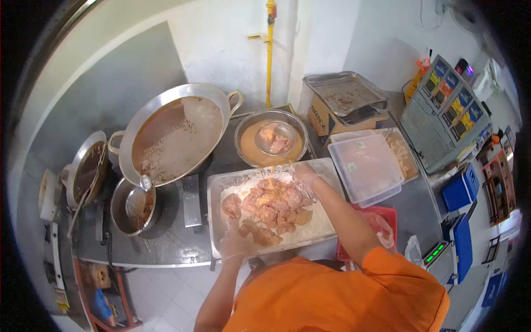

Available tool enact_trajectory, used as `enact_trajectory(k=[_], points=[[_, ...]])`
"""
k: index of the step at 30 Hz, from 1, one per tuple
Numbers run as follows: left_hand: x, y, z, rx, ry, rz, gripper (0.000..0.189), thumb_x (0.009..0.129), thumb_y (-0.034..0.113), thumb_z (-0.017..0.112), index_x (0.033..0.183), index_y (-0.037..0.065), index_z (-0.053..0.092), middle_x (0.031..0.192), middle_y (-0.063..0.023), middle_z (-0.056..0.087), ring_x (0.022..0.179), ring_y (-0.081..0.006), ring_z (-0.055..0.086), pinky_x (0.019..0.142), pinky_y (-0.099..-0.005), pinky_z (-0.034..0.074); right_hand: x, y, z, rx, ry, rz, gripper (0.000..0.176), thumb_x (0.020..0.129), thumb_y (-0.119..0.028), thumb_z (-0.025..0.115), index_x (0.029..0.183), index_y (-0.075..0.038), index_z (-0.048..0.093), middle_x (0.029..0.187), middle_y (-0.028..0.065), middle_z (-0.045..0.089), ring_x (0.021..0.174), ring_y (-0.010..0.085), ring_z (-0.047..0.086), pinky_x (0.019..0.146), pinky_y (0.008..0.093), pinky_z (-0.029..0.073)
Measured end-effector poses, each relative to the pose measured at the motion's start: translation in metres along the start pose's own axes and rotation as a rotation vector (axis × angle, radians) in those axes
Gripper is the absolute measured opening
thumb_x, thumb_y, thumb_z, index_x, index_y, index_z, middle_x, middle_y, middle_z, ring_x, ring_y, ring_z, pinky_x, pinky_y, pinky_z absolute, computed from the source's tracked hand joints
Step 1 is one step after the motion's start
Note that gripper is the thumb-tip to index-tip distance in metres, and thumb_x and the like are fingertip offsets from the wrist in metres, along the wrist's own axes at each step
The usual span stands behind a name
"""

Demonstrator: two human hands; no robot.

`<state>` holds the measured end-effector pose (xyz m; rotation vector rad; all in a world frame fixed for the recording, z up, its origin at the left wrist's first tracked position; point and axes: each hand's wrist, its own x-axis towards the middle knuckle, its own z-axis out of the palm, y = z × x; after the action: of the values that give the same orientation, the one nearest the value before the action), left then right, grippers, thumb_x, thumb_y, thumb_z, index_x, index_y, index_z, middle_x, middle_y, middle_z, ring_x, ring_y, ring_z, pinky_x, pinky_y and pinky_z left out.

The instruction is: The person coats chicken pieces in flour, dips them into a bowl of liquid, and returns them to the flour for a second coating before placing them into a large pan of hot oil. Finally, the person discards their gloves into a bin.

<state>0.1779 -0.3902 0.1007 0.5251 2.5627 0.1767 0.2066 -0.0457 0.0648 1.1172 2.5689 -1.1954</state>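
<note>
A metal tray (327, 235) holds white flour with a pile of raw, coated chicken pieces (274, 202) in the middle. At the tray's lower left, my left hand (235, 242), in a clear glove, is closed against a chicken piece (261, 234). My right hand (304, 174), also gloved, is over the tray's upper right, near the wet bowl; its fingers are too unclear to read. Behind the tray, a metal bowl (241, 133) of light brown liquid has a strainer (290, 131) in it with raw chicken pieces (275, 138).
Left stand a large two-handled pan (126, 149) of oil, a smaller pan (94, 145) and a metal pot (117, 213). At right are lidded plastic containers (368, 169), a red basket (391, 218), a box (323, 117) under a metal tray (345, 94), and a scale (436, 252).
</note>
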Motion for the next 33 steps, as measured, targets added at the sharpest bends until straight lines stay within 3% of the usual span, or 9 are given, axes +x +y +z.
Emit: enact_trajectory(k=[5, 8, 11, 13, 16, 17, 19, 28, 33], points=[[0.013, -0.012, 0.014, -0.082, 0.003, -0.006, 0.089, 0.078, 0.054, 0.069, 0.144, 0.004, 0.038, 0.123, -0.0221, 0.061, 0.11, -0.0372, 0.063, 0.093, -0.0435, 0.051, -0.052, 0.031, 0.011, 0.017, 0.281, -0.142, 0.029, 0.091, -0.021, 0.05, 0.102, 0.002, 0.063, 0.09, 0.0257, 0.067, 0.078, 0.0368, 0.067, 0.073, 0.047, 0.052], [0.01, -0.011, 0.014, -0.081, 0.028, -0.003, 0.093, 0.079, 0.054, 0.068, 0.147, 0.003, 0.033, 0.126, -0.0225, 0.059, 0.111, -0.0373, 0.062, 0.094, -0.0432, 0.05, -0.119, 0.008, -0.014, -0.018, 0.125, 0.026, 0.031, 0.093, -0.022, 0.049, 0.109, 0.0, 0.062, 0.091, 0.0279, 0.066, 0.078, 0.04, 0.067, 0.072, 0.0487, 0.052], [0.007, -0.006, 0.004, -0.105, 0.041, -0.004, 0.094, 0.08, 0.055, 0.067, 0.149, 0.002, 0.03, 0.128, -0.0222, 0.058, 0.113, -0.0367, 0.061, 0.095, -0.0429, 0.049, -0.146, 0.038, -0.01, -0.373, 0.189, -0.173, 0.032, 0.094, -0.021, 0.049, 0.117, -0.002, 0.061, 0.093, 0.0296, 0.065, 0.078, 0.043, 0.066, 0.073, 0.0492, 0.052], [0.009, -0.007, 0.006, -0.054, 0.032, 0.006, 0.097, 0.08, 0.056, 0.067, 0.15, 0.002, 0.027, 0.128, -0.022, 0.058, 0.112, -0.0365, 0.061, 0.095, -0.043, 0.049, -0.139, 0.083, 0.006, -0.611, 0.448, -0.615, 0.038, 0.093, -0.017, 0.051, 0.128, -0.006, 0.056, 0.083, 0.0279, 0.065, 0.072, 0.044, 0.065, 0.07, 0.0508, 0.051], [0.013, -0.01, 0.01, -0.057, 0.048, 0.001, 0.097, 0.079, 0.056, 0.068, 0.149, 0.002, 0.028, 0.127, -0.0223, 0.058, 0.11, -0.0364, 0.062, 0.094, -0.0426, 0.05, -0.137, 0.083, 0.0, -0.603, 0.223, -0.321, 0.05, 0.091, -0.01, 0.049, 0.141, -0.006, 0.045, 0.086, 0.0248, 0.066, 0.075, 0.0425, 0.064, 0.069, 0.0508, 0.051], [0.015, -0.011, 0.012, -0.053, 0.042, 0.001, 0.097, 0.079, 0.056, 0.068, 0.149, 0.002, 0.028, 0.127, -0.0223, 0.058, 0.11, -0.0364, 0.062, 0.094, -0.0426, 0.05, -0.126, 0.087, -0.001, -0.825, 0.588, -0.652, 0.045, 0.091, -0.01, 0.047, 0.136, -0.003, 0.046, 0.075, 0.0193, 0.065, 0.074, 0.0372, 0.066, 0.081, 0.0519, 0.051], [0.019, -0.013, 0.017, -0.055, 0.068, 0.028, 0.097, 0.079, 0.053, 0.069, 0.149, 0.001, 0.028, 0.125, -0.0223, 0.06, 0.108, -0.0368, 0.063, 0.093, -0.0426, 0.051, -0.105, 0.049, -0.027, -0.521, 0.467, -0.353, 0.048, 0.091, -0.009, 0.046, 0.138, -0.006, 0.045, 0.082, 0.0209, 0.066, 0.078, 0.0388, 0.066, 0.081, 0.0524, 0.051], [0.025, -0.015, 0.021, -0.088, 0.093, 0.052, 0.093, 0.08, 0.048, 0.069, 0.148, 0.0, 0.03, 0.121, -0.0233, 0.062, 0.107, -0.0369, 0.064, 0.093, -0.0425, 0.051, 0.084, -0.031, -0.065, -0.784, 0.359, -0.21, 0.035, 0.095, -0.016, 0.047, 0.12, 0.006, 0.056, 0.101, 0.0243, 0.068, 0.091, 0.0344, 0.069, 0.079, 0.0425, 0.056], [0.018, -0.01, 0.01, -0.044, 0.07, 0.043, 0.092, 0.08, 0.049, 0.069, 0.148, -0.001, 0.03, 0.121, -0.0233, 0.061, 0.107, -0.0374, 0.064, 0.093, -0.0424, 0.051, 0.046, -0.052, -0.093, -0.893, 0.219, -0.188, 0.032, 0.093, -0.018, 0.049, 0.11, 0.005, 0.065, 0.104, 0.0223, 0.069, 0.096, 0.0333, 0.069, 0.08, 0.0414, 0.056]])
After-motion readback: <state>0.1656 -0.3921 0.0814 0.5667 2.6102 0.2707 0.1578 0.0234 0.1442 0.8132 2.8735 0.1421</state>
